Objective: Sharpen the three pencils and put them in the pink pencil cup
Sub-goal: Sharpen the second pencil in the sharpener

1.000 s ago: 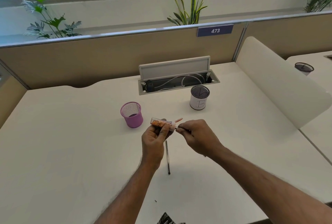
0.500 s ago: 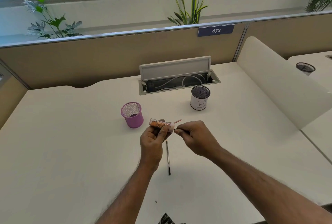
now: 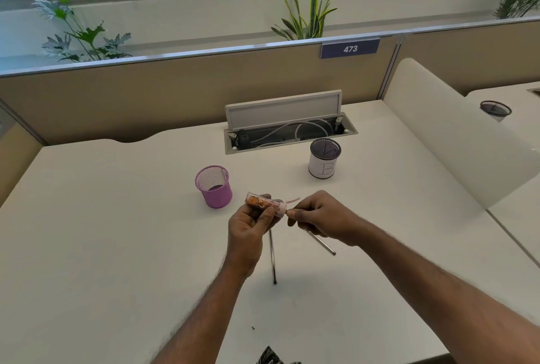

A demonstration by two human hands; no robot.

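Clear plastic with orange shavings: our left hand is gripping the sharpener. Our right hand is pinching a pencil at its cap, tip hidden by fingers. A second pencil is lying partly under our left hand, near the pink pencil cup.

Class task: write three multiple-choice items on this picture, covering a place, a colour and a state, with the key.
1. From the white cup, the pink pencil cup stands: A to its left; B to its right; C inside it.
2. The shavings in the sharpener are: A blue; B orange; C green.
3. The right hand: A lies flat; B pinches a pencil; C is out of view.
Key: 1 A, it sits leftward; 2 B, orange shows through the clear tube; 3 B, fingertips close on the pencil.
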